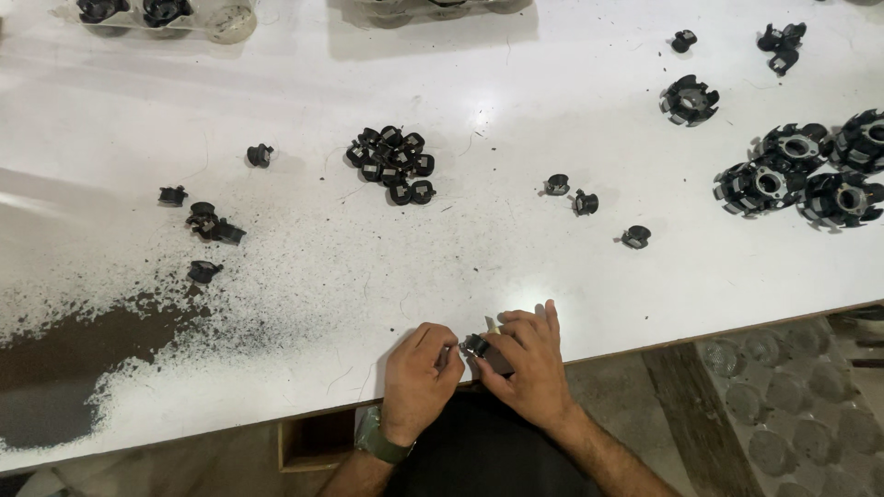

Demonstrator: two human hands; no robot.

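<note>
Both my hands meet at the near edge of the white table (516,120). My left hand (419,379) is curled and pinches a small black plastic part (475,345) from the left. My right hand (525,364) grips the same part from the right, together with a thin blade-like tool (492,324) whose pale tip sticks up by my thumb. A green watch strap sits on my left wrist.
A cluster of small black parts (391,164) lies mid-table, with loose ones (583,202) to its right and others (207,221) to the left. Larger black finned rings (796,170) sit far right. Dark shavings (101,340) cover the left side. Clear trays (166,14) stand at the far edge.
</note>
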